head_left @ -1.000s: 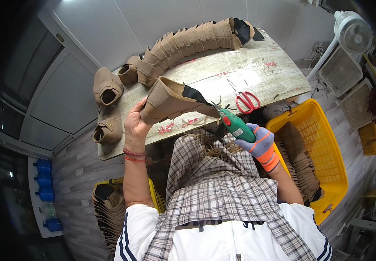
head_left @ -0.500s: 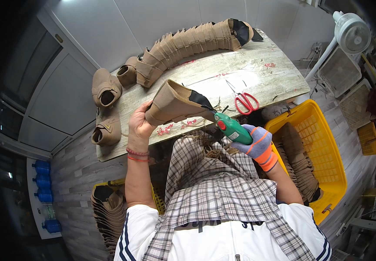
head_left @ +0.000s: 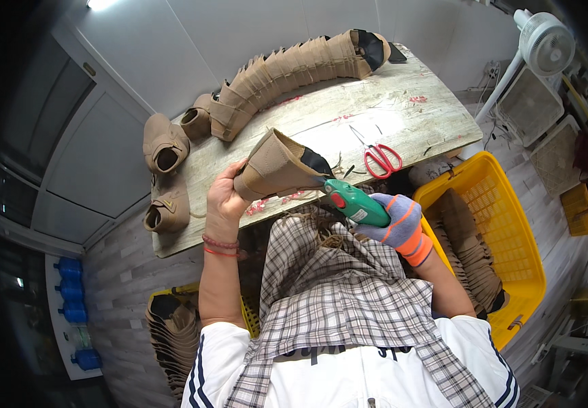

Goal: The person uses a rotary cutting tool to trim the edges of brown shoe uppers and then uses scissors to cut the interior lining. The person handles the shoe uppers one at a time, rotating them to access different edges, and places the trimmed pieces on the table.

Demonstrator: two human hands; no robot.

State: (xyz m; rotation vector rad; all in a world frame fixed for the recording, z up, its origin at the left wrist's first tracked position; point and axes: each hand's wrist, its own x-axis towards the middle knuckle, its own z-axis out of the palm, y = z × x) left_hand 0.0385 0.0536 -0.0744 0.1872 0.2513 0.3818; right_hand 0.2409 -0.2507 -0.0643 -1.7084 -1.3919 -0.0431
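Observation:
A tan shoe upper (head_left: pixel 271 167) with a black lining is held up over the table's near edge. Bare fingers of my left hand (head_left: pixel 226 193) grip its left end. In a grey and orange glove, my right hand (head_left: pixel 398 228) is wrapped round a green handheld electric trimmer (head_left: pixel 356 204) with a red button. The trimmer's tip meets the lower right edge of the upper; exactly how it bears on the edge is hidden. Red-handled scissors (head_left: pixel 383 160) lie on the table just beyond the trimmer.
On the pale table (head_left: pixel 437 126) stand a long row of nested uppers (head_left: pixel 294 78) and several single ones at the left. Dark offcuts lie near the scissors. A yellow crate (head_left: pixel 522 251) of uppers is at my right; stacked uppers (head_left: pixel 171 333) are at my left. A fan (head_left: pixel 545 44) stands far right.
The trimmer's tip has shifted left and slightly down along the upper's edge. My left hand has turned the upper a little, and its open top has swung to the right.

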